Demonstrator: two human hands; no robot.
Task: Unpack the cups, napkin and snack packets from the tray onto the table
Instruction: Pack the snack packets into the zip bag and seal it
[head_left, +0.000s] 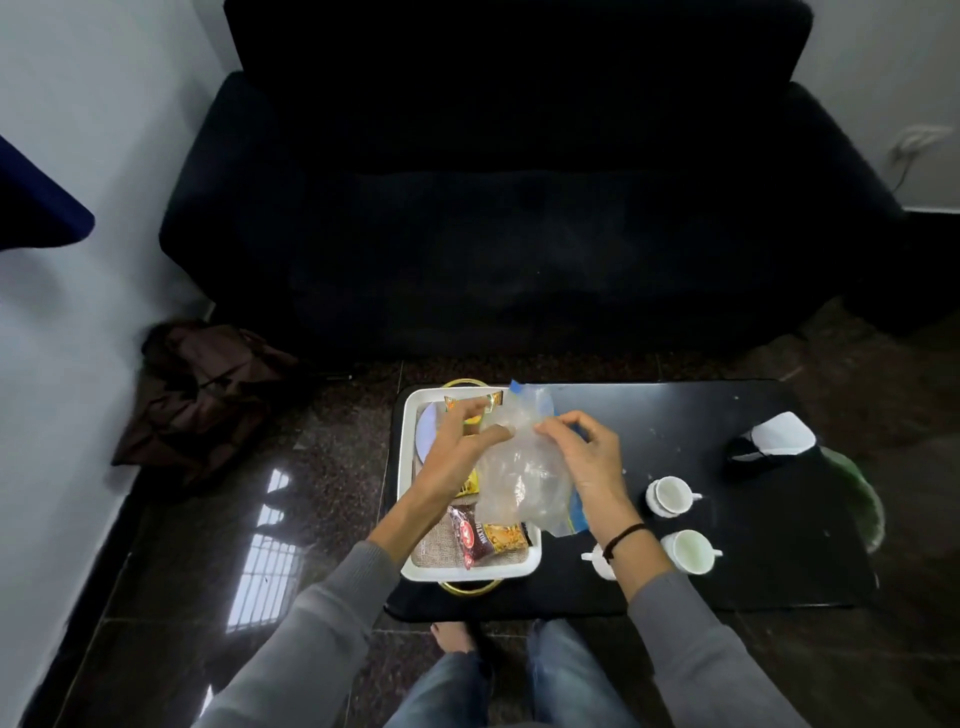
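A white tray (408, 467) with gold handles sits on the left end of the black table (675, 431). Over the tray's right side I hold a clear plastic zip bag (524, 478) with blue trim: my left hand (457, 447) pinches its upper left edge, my right hand (587, 457) grips its upper right edge. Under the bag in the tray lie a dark red snack packet (467, 540), a yellow-orange packet (501, 538), another yellow packet (470, 486) and a burlap napkin (434, 545). White cups stand on the table at the right: one (667, 496), a second (688, 551), a third (600, 564) partly behind my right wrist.
A black and white object (774, 441) lies at the table's far right. A black sofa (519, 208) stands behind the table. A brown bag (202, 395) slumps against the left wall. My bare foot (454, 636) and knees are just below the table's near edge.
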